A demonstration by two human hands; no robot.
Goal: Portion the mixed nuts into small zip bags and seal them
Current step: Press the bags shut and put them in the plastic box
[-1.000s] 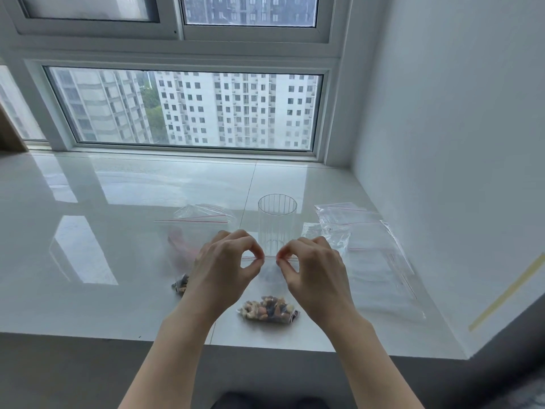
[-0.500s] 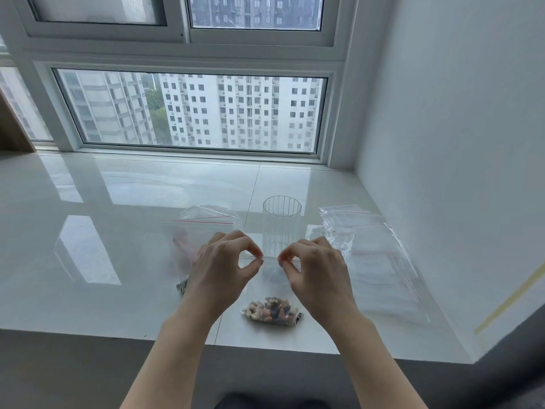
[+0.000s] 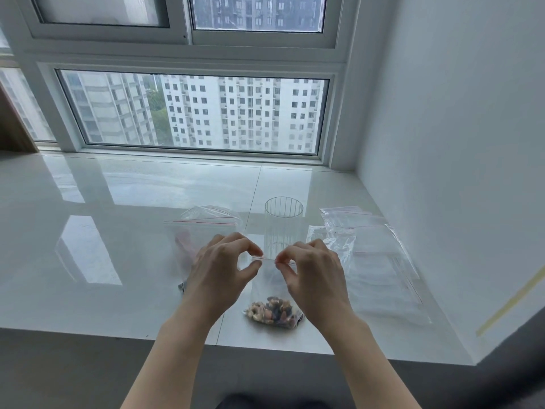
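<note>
A: What has changed since a second ago?
B: Little. We still hold the small zip bag (image 3: 272, 286) upright by its red-striped top, left hand (image 3: 219, 268) and right hand (image 3: 312, 268) each pinching the strip between thumb and forefinger. The gap between our pinches is about as before. The mixed nuts (image 3: 272, 312) sit in the bag's bottom, which rests on the worktop (image 3: 88, 231) near its front edge.
A: And the count?
B: One ribbed glass (image 3: 283, 228) stands just behind the bag. One zip bag (image 3: 203, 228) lies left of it, partly behind our left hand, and a few nuts (image 3: 181, 287) peek out by the left wrist. On the right, a heap of clear zip bags (image 3: 374, 258) overlaps; we cannot count them.
A: Any writing?
B: We can read none.
</note>
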